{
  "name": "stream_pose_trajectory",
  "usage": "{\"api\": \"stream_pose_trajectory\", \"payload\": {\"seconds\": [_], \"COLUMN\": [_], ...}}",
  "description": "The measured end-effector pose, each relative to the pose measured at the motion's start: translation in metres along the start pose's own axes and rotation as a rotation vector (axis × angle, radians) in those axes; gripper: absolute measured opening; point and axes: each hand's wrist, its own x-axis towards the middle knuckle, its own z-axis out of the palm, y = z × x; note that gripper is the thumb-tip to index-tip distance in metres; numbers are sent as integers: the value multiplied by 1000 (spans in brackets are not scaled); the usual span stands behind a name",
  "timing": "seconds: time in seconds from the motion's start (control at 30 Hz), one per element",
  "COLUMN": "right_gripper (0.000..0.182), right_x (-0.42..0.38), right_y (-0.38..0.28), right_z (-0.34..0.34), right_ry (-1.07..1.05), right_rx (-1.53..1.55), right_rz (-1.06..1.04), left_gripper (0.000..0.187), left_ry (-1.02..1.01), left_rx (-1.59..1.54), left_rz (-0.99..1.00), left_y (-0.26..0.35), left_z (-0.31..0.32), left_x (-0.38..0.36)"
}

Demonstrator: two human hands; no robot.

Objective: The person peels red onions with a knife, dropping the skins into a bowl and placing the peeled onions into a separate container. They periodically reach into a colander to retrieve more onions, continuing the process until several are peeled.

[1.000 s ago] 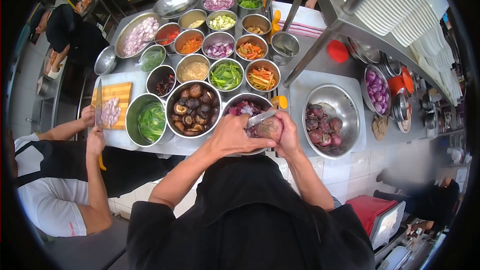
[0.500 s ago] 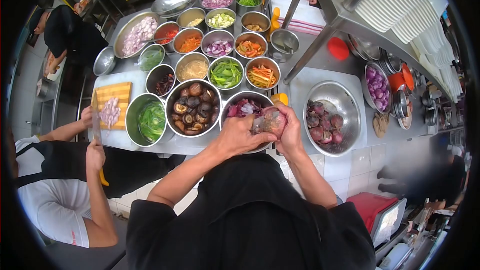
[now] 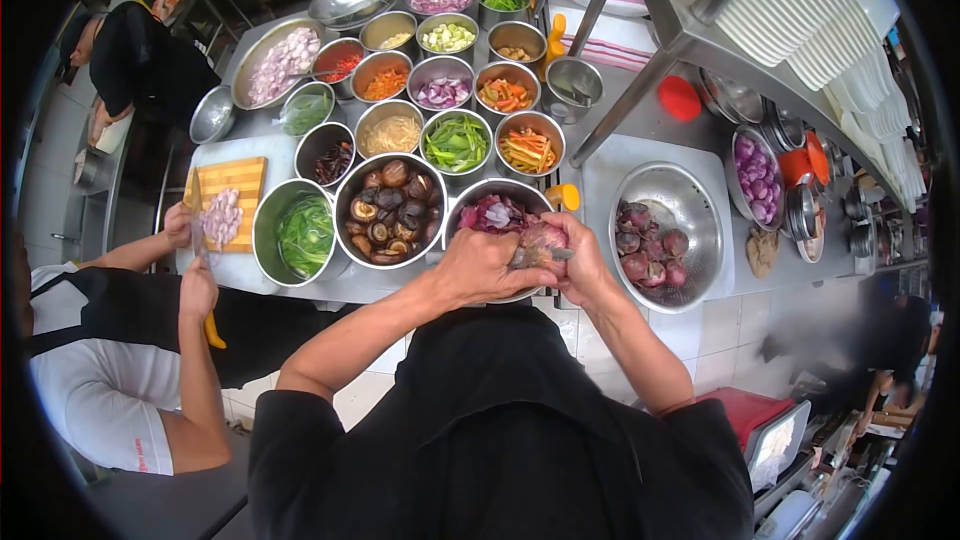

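Over a steel pot (image 3: 457,202) of purple onion skins and pieces, both of my hands meet around a red onion (image 3: 543,238). My right hand (image 3: 585,262) is closed round the onion from the right side. My left hand (image 3: 485,265) is closed on the left, its thumb against the onion's lower side. A short grey blade, seemingly a small knife (image 3: 562,254), crosses the onion from my left hand; its handle is hidden. To the right, a perforated steel colander (image 3: 690,220) holds several unpeeled red onions (image 3: 650,245).
Left of the pot stand pots of mushrooms (image 3: 390,210) and green leaves (image 3: 303,240). Several containers of cut vegetables fill the counter behind. A co-worker with a knife (image 3: 198,220) works at a wooden board (image 3: 250,180) on the left. A shelf post (image 3: 625,80) rises behind the colander.
The onion has turned in my hands, and the blade now shows across its right part. My hands have shifted slightly down. At the back, another person's hand now lifts something pale above the cloth.
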Motion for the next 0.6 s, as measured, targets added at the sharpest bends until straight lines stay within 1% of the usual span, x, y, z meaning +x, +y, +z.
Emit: {"api": "stream_pose_trajectory", "payload": {"seconds": [0.07,0.1,0.17,0.23,0.3,0.33,0.37,0.4,0.43,0.47,0.5,0.53,0.57,0.6], "right_gripper": [31,31,32,34,36,39,42,42,43,45,45,42,38,38], "right_x": [1,2,6,3,0,-1,-2,-1,1,4,7,11,14,16], "right_y": [4,6,11,7,0,-6,-10,-10,-8,-6,-5,-4,-2,0], "right_z": [6,3,-5,-3,-3,-8,-12,-16,-19,-22,-23,-24,-25,-25], "right_ry": [138,140,61,54,44,-162,-366,-365,-423,-482,-482,-480,-477,-478], "right_rx": [132,134,177,155,129,80,32,32,11,-11,-10,9,29,28], "right_rz": [-76,-76,-104,-101,-102,-120,-137,-140,-165,-190,-193,-251,-308,-309], "left_gripper": [65,65,63,63,45,45,41,37,37,35,33,33,34,36], "left_ry": [-19,-36,-47,-57,-189,-188,-175,-162,-164,-133,-102,-102,35,172], "left_rx": [18,37,23,10,-71,-69,-220,-371,-371,-345,-318,-317,-268,-218], "left_rz": [-29,-57,-81,-105,-198,-196,-242,-288,-285,-309,-332,-330,-345,-358], "left_y": [1,2,3,5,9,11,14,16,18,20,22,20,15,12], "left_z": [1,1,1,-2,-12,-16,-20,-22,-23,-24,-25,-21,-12,-8], "left_x": [-2,-2,-2,-2,-1,1,3,4,4,4,2,1,-2,-3]}}
